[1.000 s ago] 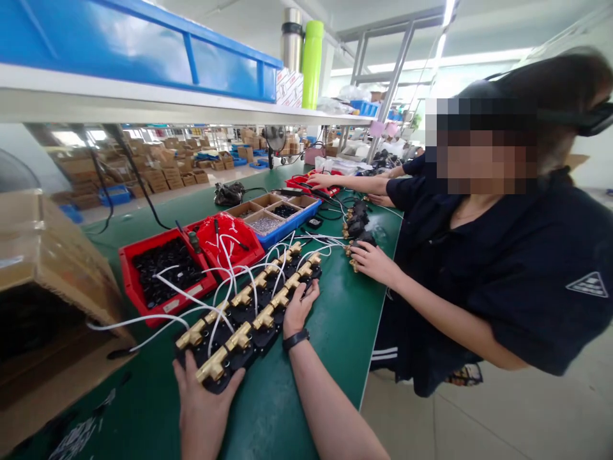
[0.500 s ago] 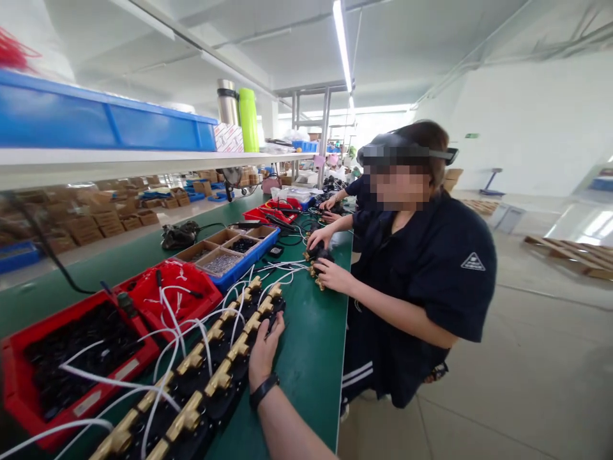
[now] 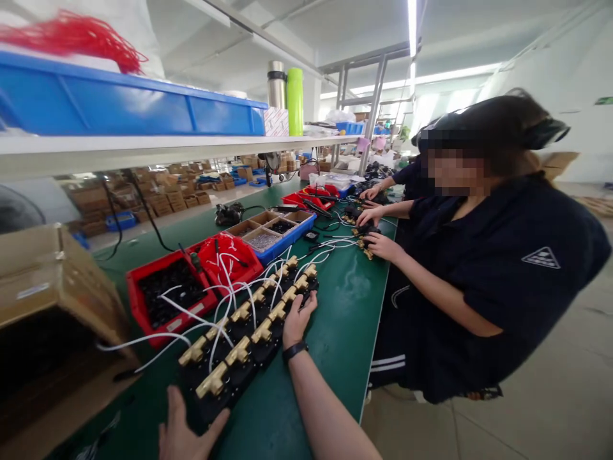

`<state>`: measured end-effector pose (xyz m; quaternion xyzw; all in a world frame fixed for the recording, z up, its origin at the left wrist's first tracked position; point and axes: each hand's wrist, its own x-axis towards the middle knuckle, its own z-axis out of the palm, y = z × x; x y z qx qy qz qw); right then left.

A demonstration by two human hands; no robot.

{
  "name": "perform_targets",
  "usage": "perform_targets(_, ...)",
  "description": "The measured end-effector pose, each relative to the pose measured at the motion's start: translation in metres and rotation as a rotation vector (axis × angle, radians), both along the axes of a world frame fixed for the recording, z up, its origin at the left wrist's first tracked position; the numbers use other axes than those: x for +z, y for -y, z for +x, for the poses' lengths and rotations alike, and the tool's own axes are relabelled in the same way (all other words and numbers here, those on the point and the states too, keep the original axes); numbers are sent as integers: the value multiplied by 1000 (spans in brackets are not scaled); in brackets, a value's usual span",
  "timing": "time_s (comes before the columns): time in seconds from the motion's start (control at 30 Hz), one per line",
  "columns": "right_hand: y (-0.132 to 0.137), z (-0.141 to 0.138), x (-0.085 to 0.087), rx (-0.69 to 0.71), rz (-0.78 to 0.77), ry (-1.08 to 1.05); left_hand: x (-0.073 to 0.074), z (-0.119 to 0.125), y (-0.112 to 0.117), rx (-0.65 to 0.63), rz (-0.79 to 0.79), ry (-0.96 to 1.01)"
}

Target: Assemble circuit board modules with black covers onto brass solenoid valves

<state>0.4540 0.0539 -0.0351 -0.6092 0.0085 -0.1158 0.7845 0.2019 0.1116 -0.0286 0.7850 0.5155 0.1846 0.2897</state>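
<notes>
Lower centre of frame: row of brass valves (image 3: 249, 332) lies on green bench (image 3: 345, 332). Right hand (image 3: 297, 317) rests against its right edge, fingers loosely spread. Left hand (image 3: 184, 431) splayed at its near end. Red bin (image 3: 165, 295) just left.

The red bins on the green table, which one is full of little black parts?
The red bin nearest the cardboard box holds black parts; the next red bin holds white wires instead.

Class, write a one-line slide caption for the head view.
Both hands, left and right, rest against a row of brass valves on a green bench beside a co-worker.
</notes>
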Motion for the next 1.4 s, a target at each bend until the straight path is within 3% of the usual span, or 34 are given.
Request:
perform_targets(0.23,-2,4,2,-33,-17,5,10,33,8,-70,122,106)
perform_targets(0.67,1,6,0,24,-44,-17,10,30,3,-135,104,114)
perform_targets(1.1,4,3,7,55,-36,-19,4,37,-1,-97,143,132)
perform_targets(1.4,6,2,9,63,-73,-29,-4,39,-18,-113,82,102)
